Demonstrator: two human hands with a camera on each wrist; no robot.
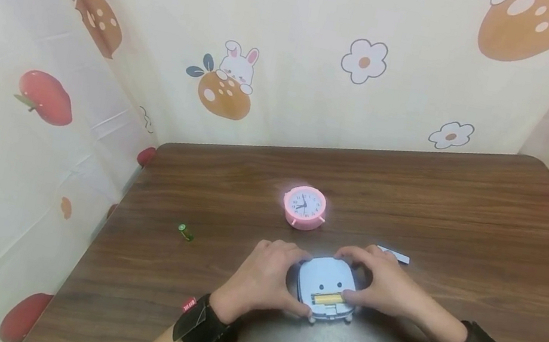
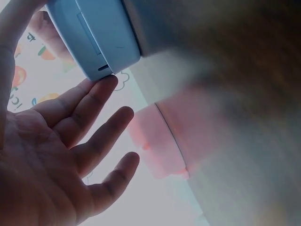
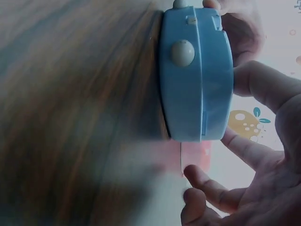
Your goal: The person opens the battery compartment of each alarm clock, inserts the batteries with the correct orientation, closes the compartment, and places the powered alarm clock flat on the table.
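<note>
A light-blue alarm clock [image 1: 325, 273] lies on its face on the table, its back up and its battery slot uncovered. In that slot sits a yellow battery [image 1: 328, 298]. My left hand [image 1: 265, 275] holds the clock's left side, thumb at the near edge and index finger at the far edge. From the right, my right hand [image 1: 386, 283] grips it too, the thumb on the battery's right end and the fingers at the far edge. Both wrist views show the clock's side [image 2: 106, 37] with the remaining fingers spread beside it.
A pink round alarm clock [image 1: 304, 207] lies face up beyond the hands. Off to the left is a small green battery [image 1: 185, 233]. A light-blue strip, like a battery cover [image 1: 399, 256], lies behind the right hand. Patterned curtains [image 1: 295, 47] border the wooden table [image 1: 488, 231].
</note>
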